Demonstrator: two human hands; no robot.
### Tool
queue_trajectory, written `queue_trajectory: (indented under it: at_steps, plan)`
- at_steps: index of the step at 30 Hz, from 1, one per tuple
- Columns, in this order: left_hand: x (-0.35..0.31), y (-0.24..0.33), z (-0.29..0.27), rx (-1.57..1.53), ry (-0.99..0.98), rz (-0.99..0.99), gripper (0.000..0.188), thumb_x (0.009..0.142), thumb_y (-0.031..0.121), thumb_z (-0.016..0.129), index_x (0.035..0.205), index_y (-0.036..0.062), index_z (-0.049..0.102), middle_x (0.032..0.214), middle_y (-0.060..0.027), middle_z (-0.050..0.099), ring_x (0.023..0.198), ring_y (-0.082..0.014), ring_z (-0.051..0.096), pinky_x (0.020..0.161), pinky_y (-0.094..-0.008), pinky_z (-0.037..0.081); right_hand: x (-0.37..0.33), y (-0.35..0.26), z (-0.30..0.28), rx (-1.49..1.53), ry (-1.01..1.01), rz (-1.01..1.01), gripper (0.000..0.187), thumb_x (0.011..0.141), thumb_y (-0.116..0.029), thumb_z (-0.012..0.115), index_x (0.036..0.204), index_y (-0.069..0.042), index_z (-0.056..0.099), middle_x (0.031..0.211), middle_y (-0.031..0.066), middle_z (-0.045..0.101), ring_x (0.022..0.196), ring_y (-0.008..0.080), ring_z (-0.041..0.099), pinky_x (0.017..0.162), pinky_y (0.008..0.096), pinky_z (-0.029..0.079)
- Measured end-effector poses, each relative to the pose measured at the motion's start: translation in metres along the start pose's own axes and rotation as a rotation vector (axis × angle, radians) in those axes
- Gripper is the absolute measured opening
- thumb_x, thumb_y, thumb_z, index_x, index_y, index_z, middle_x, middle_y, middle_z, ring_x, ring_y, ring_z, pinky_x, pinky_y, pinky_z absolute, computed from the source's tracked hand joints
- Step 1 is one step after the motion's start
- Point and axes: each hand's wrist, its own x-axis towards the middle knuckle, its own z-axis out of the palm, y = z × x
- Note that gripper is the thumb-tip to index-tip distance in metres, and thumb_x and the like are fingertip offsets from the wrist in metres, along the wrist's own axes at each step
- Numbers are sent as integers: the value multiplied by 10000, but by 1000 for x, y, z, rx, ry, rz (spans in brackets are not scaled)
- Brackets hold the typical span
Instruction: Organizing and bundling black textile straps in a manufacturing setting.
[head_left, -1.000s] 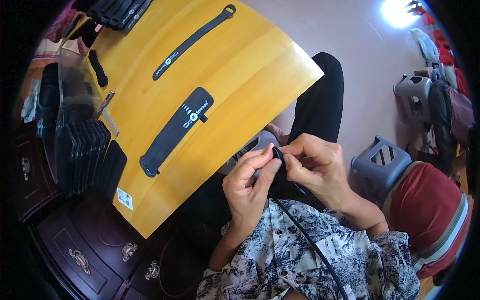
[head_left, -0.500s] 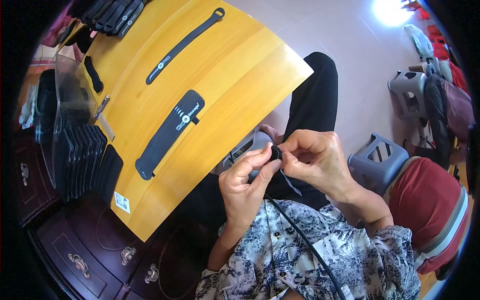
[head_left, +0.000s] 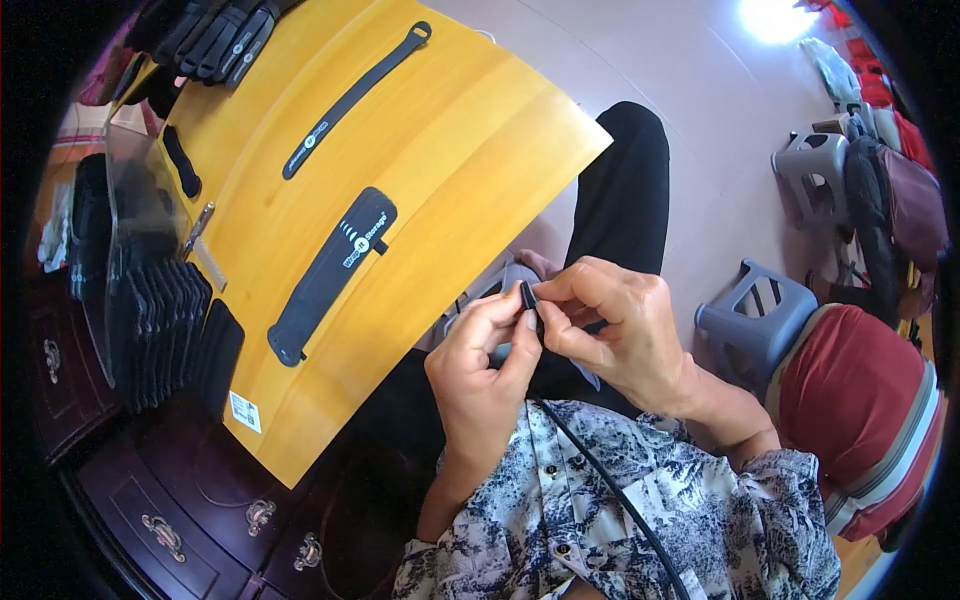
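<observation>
Left hand [head_left: 475,370]: angled upward, thumb and forefinger pinching a black piece [head_left: 528,295]
Right hand [head_left: 622,312]: knuckles up, curled, pinching its right edge
Place: between both hands, near the desk [head_left: 465,180]

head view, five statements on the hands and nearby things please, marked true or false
1. The left hand and right hand both hold a small black piece. True.
2. The long thin black strap with a looped end lies on the floor. False: it lies on the yellow wooden table.
3. A white rectangular label is near the table's lower corner. True.
4. The dark red, pale-striped cloth bundle is on the person's left. False: on the right.
5. The wide flat black strap touches the left hand. False: it lies apart from both hands.
</observation>
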Motion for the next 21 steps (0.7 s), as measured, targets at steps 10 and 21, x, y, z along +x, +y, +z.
queue_trajectory:
  at_steps: [10, 21]
  plan:
    - [5, -10, 3, -224, -19, -67, 96, 847, -75, 619, 940, -61, 639, 1010, -105, 649, 855, -102, 605, 744, -224, 510, 5, 1, -3, 116, -25, 189, 119, 761, -43, 672, 780, 42, 591, 702, 140, 615, 615, 220, 665, 545, 300, 531]
    - [10, -16, 0, -377, -101, -235, 48, 913, -20, 577, 948, -53, 574, 1022, -77, 626, 852, -67, 560, 750, -203, 491, 5, 6, -5, 102, -47, 155, 116, 824, -30, 682, 831, 60, 609, 727, 85, 650, 644, 105, 665, 548, 223, 536]
